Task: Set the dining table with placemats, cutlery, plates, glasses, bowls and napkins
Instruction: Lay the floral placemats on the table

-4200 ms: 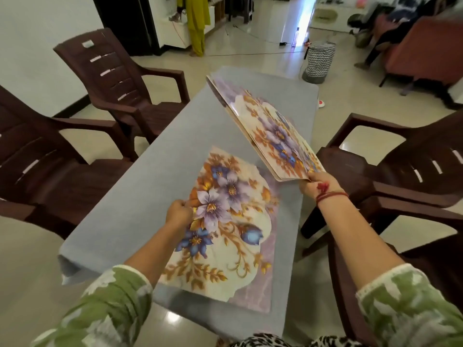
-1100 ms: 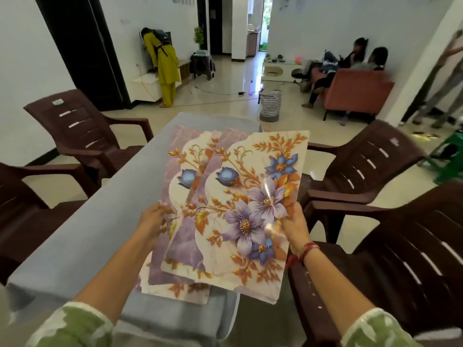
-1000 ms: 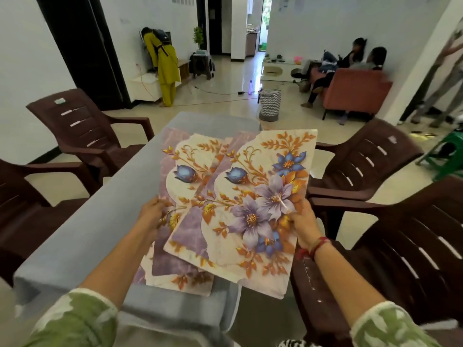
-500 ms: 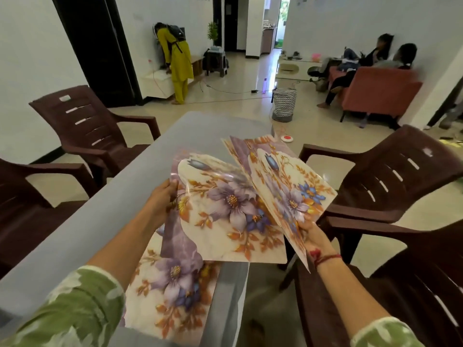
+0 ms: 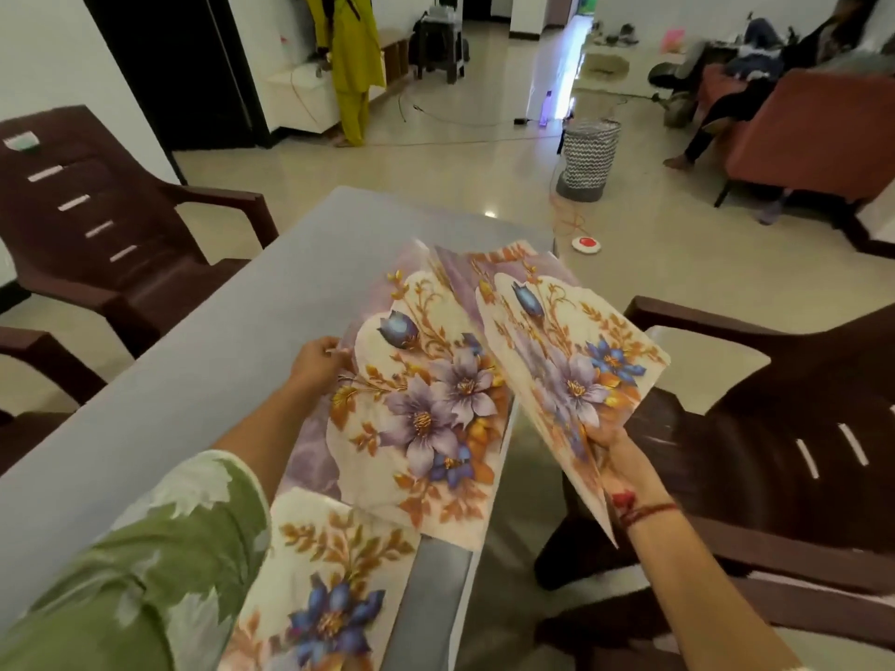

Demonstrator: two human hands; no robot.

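One floral placemat (image 5: pixel 315 583) lies flat on the grey table (image 5: pixel 208 360) at its near end. My left hand (image 5: pixel 317 363) pinches the left edge of a second floral placemat (image 5: pixel 426 409), held just above the table beyond the first. My right hand (image 5: pixel 612 457) grips the lower edge of the remaining placemats (image 5: pixel 566 365), tilted up over the table's right edge.
Brown plastic chairs stand on both sides: two at the left (image 5: pixel 92 230) and two at the right (image 5: pixel 784 418). A patterned basket (image 5: pixel 588 157) and a red-and-white disc (image 5: pixel 586 243) sit on the floor beyond the table. People are in the far room.
The placemats in my hands have split: my left hand has drawn one out toward the table, my right hand has swung the remainder off to the right. The camera has tilted down.
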